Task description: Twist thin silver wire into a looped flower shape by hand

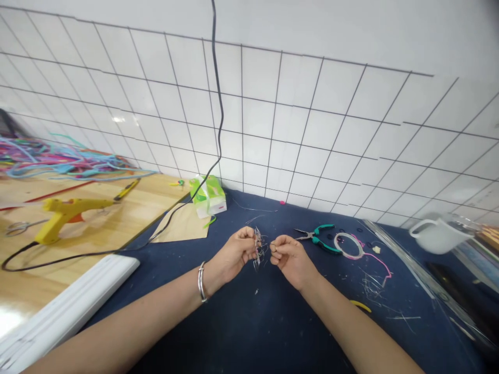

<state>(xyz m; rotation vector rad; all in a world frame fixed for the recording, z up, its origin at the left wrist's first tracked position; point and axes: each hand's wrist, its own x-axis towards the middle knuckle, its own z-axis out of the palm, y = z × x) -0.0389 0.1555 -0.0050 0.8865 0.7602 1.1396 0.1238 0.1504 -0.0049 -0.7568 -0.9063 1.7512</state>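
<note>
**Close work on a wire cluster [257, 251]**

Watching remotely, I see the left hand [237, 251] clamped on the wire cluster, above the blue table [241, 332], short of its back edge. The right hand [292, 261] has fingertips together just beside it; I cannot tell on what. I judge this a wire-shaping step, calling for a steady left pinch. The wire cluster looks silvery, spiky, loosely splayed.

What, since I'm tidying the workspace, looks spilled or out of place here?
Thin, silvery wire-like strands lie scattered on the dark blue work surface, to the right of the right hand. They look like loose scraps because they point every way, some tangled, others strewn singly.
</note>
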